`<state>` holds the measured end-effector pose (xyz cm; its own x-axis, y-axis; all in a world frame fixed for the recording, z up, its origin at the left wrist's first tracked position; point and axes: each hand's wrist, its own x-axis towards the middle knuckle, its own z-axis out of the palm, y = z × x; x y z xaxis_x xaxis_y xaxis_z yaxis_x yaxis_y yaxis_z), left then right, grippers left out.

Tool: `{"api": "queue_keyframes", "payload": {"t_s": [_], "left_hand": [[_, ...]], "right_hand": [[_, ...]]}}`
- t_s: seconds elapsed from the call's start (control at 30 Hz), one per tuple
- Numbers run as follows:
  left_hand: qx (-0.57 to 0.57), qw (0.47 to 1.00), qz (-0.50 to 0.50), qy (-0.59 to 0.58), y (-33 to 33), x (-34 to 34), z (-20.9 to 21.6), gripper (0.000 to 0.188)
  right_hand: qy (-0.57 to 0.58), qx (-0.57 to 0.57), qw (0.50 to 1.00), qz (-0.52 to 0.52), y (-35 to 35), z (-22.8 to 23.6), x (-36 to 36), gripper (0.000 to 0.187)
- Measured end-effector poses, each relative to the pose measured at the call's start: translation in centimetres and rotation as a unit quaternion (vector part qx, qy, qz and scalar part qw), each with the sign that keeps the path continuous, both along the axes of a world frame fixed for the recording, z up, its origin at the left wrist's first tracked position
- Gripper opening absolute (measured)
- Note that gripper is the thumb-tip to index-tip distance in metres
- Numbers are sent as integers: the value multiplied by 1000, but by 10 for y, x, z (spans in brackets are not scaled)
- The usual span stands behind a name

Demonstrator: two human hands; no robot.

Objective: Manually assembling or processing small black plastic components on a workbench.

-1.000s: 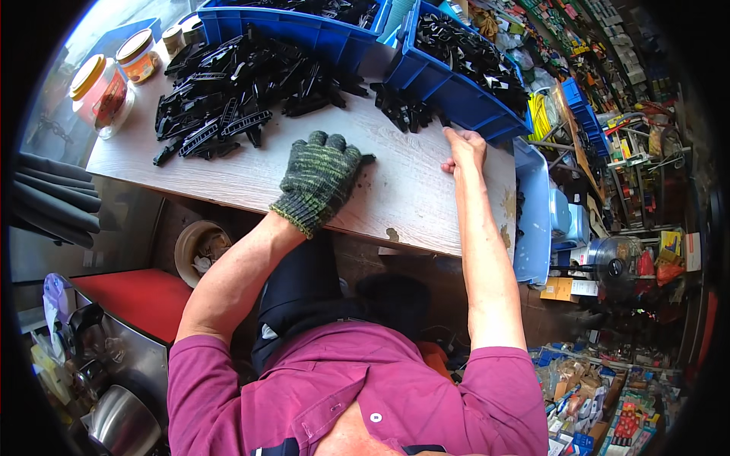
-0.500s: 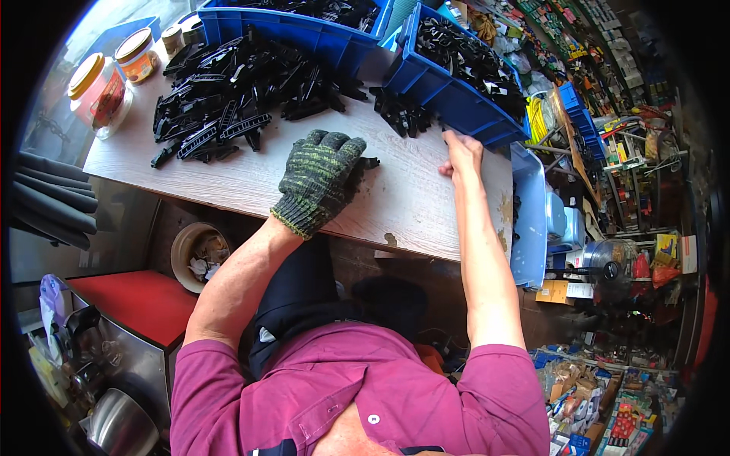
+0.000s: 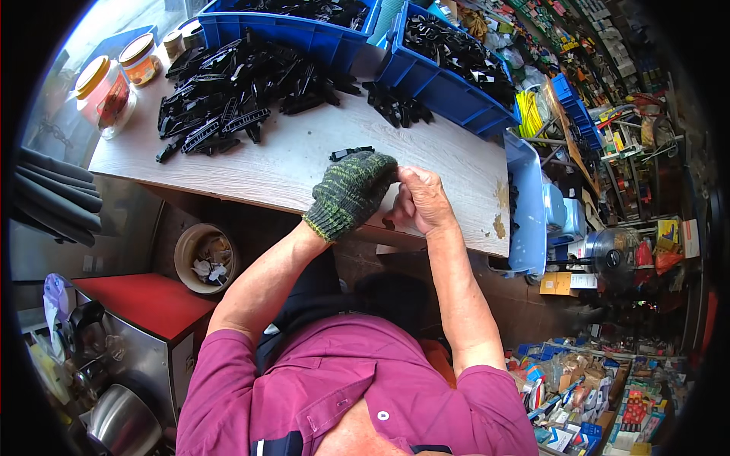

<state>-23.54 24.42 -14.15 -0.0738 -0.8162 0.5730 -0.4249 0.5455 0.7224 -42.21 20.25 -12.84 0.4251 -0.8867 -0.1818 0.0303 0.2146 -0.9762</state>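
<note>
My left hand point(image 3: 351, 190), in a dark green and black knitted glove, is closed over the table's front part. A slim black plastic part point(image 3: 351, 153) sticks out past its knuckles. Bare, my right hand point(image 3: 423, 199) meets the glove's fingertips with thumb and fingers pinched; whatever is between them is hidden. Beyond my hands lies a large heap of black plastic parts point(image 3: 228, 95), some with ladder-like slots. A smaller pile of black parts point(image 3: 397, 105) lies to its right.
Blue crates point(image 3: 449, 95) of black parts line the table's point(image 3: 289, 148) back and right. Lidded jars point(image 3: 103, 91) stand at the far left. A light blue bin point(image 3: 528, 220) is beside the right edge; a waste bucket point(image 3: 182, 258) sits below left.
My right hand has come from beside the right crate to my left hand, and they now touch. The left hand has shifted right and nearer.
</note>
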Motion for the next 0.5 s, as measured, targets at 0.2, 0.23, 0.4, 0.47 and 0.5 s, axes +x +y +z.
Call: {"api": "queue_keyframes", "payload": {"t_s": [0.2,0.23,0.4,0.47,0.5], "left_hand": [[99,985,87,115,8,-11,-4,23],[108,981,99,131,7,-11,-5,23],[178,969,83,148,-7,-3,-11,25],[210,963,66,153,-6,0,-8,25],[175,973,71,134,-3,1,-7,26]], "right_hand": [[38,-31,998,-26,12,2,12,33],[43,-42,997,-41,14,2,16,33],[68,-53,995,-41,19,6,22,35],[49,-63,995,-62,22,6,23,36],[59,-81,993,-58,24,6,25,35]]}}
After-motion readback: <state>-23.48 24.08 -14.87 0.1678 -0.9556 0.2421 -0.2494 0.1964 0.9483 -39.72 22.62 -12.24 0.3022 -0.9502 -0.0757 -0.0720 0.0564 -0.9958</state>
